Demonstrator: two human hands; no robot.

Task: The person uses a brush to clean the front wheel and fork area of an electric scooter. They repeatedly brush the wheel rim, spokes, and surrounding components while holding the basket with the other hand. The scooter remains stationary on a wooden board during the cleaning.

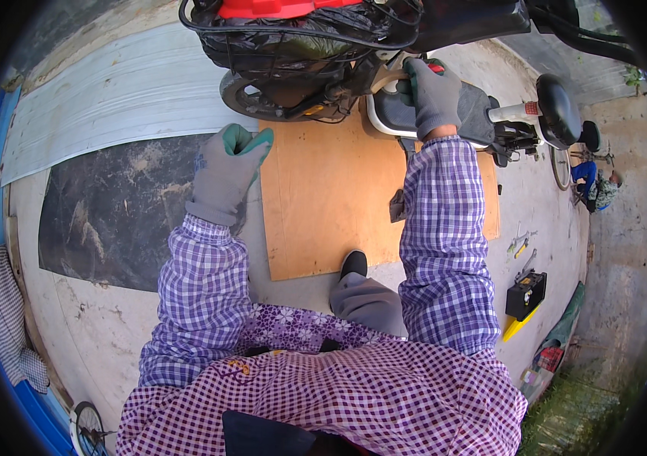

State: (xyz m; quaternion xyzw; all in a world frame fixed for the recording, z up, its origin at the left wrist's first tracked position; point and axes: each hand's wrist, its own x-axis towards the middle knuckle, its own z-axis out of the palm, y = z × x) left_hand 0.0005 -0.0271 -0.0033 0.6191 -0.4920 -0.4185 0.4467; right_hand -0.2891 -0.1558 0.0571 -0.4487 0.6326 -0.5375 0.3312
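Observation:
My left hand [226, 171], in a grey work glove with a green palm, hangs above the edge of a dark sheet [114, 213]. Its fingers curl loosely, the thumb stands apart, and nothing shows between them. My right hand [434, 95], gloved alike, is closed around the handlebar of an electric bike [471, 114]; the fingers hide most of the grip, and a small red part shows by them. The bike's front basket holds a black plastic bag [304, 45] with a red object [266, 7] on top. Below the basket is the front wheel [255, 95].
An orange-brown board [323, 197] lies under the bike, beside a pale corrugated sheet [141, 91]. My shoe [354, 262] rests at the board's near edge. To the right are hand tools [521, 247] and a black toolbox [526, 295]. Another person [603, 188] is by the far-right wall.

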